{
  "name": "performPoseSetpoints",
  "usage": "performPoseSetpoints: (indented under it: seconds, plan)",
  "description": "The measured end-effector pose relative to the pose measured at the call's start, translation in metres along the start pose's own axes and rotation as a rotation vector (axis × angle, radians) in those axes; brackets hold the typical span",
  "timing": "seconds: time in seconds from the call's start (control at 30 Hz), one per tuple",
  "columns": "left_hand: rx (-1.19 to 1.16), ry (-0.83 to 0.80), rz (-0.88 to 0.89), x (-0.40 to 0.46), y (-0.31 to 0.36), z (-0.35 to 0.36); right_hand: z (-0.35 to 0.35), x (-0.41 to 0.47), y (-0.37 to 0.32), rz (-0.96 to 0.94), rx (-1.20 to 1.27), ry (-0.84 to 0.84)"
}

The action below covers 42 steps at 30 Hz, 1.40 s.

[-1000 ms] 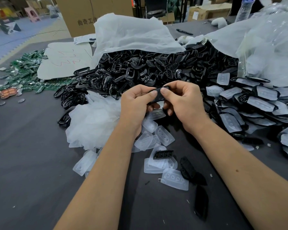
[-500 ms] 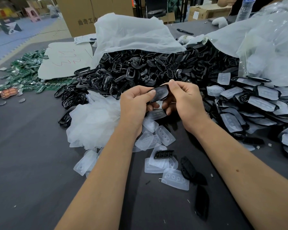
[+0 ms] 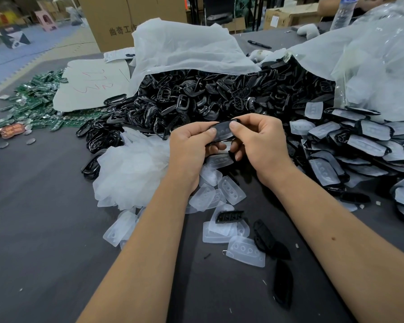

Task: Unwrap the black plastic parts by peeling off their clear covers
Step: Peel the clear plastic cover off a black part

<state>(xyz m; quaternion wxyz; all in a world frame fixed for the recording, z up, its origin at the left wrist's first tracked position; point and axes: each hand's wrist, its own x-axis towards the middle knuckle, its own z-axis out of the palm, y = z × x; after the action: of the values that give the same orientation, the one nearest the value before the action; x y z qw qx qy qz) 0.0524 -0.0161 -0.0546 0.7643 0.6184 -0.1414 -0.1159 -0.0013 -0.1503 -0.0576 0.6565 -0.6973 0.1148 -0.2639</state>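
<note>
A black plastic part [image 3: 222, 132] with a clear cover on its upper face is held above the table between both hands. My left hand [image 3: 193, 150] grips its left end with thumb on top. My right hand [image 3: 258, 145] pinches its right end, thumb pressed on the cover. Several covered black parts [image 3: 364, 145] lie stacked at the right. Peeled clear covers [image 3: 222, 194] lie scattered under my hands, with bare black parts [image 3: 264, 236] nearer to me.
A big heap of black frames [image 3: 208, 99] spills from a white bag [image 3: 182, 47] at the back. A pile of clear covers [image 3: 131, 169] sits at the left. Green circuit boards [image 3: 30, 101] lie at the far left on the dark table [image 3: 33, 229].
The part has been turned in my hands, so its clear-covered face now shows upward. My right thumb has moved onto the cover. Both hands stay at the same spot.
</note>
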Motion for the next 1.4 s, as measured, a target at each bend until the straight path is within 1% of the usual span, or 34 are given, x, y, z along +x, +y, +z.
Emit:
performPoseSetpoints:
  seconds: [0.37, 0.53, 0.63, 0.73, 0.8, 1.03, 1.27, 1.4]
  plan:
    - [0.033, -0.007, 0.025, 0.0007, -0.0012, -0.0006, 0.0004, 0.0007, 0.0015, 0.0, -0.007, 0.008]
    - [0.097, 0.008, 0.106, -0.0001, -0.0036, 0.0005, -0.0008, -0.0004, 0.0015, -0.029, -0.034, 0.008]
    - [0.099, 0.037, 0.119, 0.0015, -0.0042, 0.0001, -0.0001, -0.0008, -0.0012, -0.01, 0.025, -0.03]
    - [0.071, 0.05, 0.103, 0.0014, -0.0038, 0.0001, 0.0004, -0.0005, -0.0055, 0.054, 0.131, -0.056]
    - [0.056, 0.049, 0.096, 0.0011, -0.0037, 0.0004, 0.0, -0.0005, -0.0067, 0.07, 0.146, -0.057]
    - [0.056, 0.033, 0.092, 0.0011, -0.0024, 0.0001, -0.0011, -0.0012, -0.003, 0.022, 0.046, -0.03]
    - [0.064, 0.027, 0.09, -0.0002, -0.0025, 0.0006, -0.001, -0.0003, 0.0021, -0.049, -0.103, -0.055]
    - [0.076, 0.041, 0.105, -0.0003, -0.0012, -0.0005, -0.0001, -0.0005, 0.0026, -0.085, -0.128, -0.065]
